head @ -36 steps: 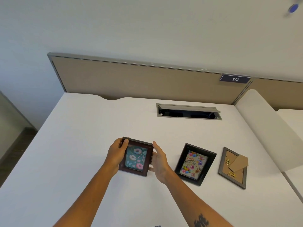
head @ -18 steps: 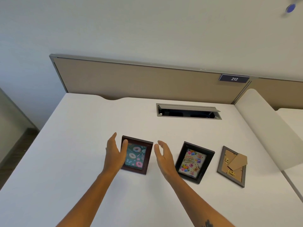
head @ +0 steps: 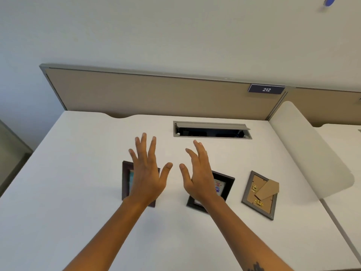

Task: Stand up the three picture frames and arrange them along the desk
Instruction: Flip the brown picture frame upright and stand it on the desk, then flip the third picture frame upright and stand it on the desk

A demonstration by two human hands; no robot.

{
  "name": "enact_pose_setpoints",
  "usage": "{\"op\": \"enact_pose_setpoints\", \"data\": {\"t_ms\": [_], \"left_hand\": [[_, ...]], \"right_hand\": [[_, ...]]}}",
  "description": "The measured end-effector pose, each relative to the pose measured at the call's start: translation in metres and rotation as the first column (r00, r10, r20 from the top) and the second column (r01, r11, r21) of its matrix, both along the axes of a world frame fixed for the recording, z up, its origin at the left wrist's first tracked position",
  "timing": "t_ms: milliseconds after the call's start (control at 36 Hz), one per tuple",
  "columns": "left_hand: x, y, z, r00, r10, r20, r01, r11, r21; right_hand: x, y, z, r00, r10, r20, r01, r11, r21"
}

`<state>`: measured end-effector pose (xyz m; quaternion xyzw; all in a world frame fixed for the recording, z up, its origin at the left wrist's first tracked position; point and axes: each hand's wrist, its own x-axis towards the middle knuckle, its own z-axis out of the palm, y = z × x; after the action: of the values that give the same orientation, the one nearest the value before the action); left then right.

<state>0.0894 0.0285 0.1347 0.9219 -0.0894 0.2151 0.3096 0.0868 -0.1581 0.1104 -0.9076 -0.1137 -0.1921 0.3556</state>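
Taking the cable hatch (head: 212, 130) in the desk (head: 68, 192) as our landmark, we start nearest to ourselves. Our left hand (head: 147, 173) and right hand (head: 197, 177) hang above the desk on the near side of the hatch, fingers spread, gripping nothing. Under the left hand, near-left of the hatch, sits the dark brown frame (head: 126, 180); we cannot tell whether it stands or leans, since the hand covers most of it. Under the right hand, straight in front of the hatch, the black frame (head: 224, 182) shows its picture. Near-right of the hatch the grey frame (head: 259, 194) lies face down, its cardboard stand (head: 267, 189) lifted.

The risks, as we judge them: a hand coming down blind may knock the brown frame flat; the grey frame's stand looks flimsy and may fold under its weight; and a frame placed too far back may tip into the open hatch.
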Motion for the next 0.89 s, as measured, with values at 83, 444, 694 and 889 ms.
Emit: {"op": "enact_pose_setpoints", "data": {"t_ms": [83,444,694,889], "left_hand": [[0.002,-0.034,0.01,0.998,-0.066,0.007,0.066,0.998,0.005],[-0.004,-0.193,0.019,0.92,-0.391,-0.035,0.388,0.918,-0.079],[-0.018,-0.29,-0.024,0.837,-0.5,-0.223,0.507,0.861,-0.025],[-0.017,-0.327,-0.076,0.732,-0.45,-0.511,0.519,0.855,-0.01]], "right_hand": [[0.0,-0.027,0.01,1.0,-0.025,0.016,0.025,0.999,0.02],[-0.009,-0.167,0.006,0.965,-0.26,-0.029,0.261,0.963,0.068],[-0.029,-0.259,-0.048,0.908,-0.383,-0.168,0.386,0.922,-0.018],[-0.051,-0.312,-0.086,0.848,-0.45,-0.28,0.411,0.892,-0.186]]}}
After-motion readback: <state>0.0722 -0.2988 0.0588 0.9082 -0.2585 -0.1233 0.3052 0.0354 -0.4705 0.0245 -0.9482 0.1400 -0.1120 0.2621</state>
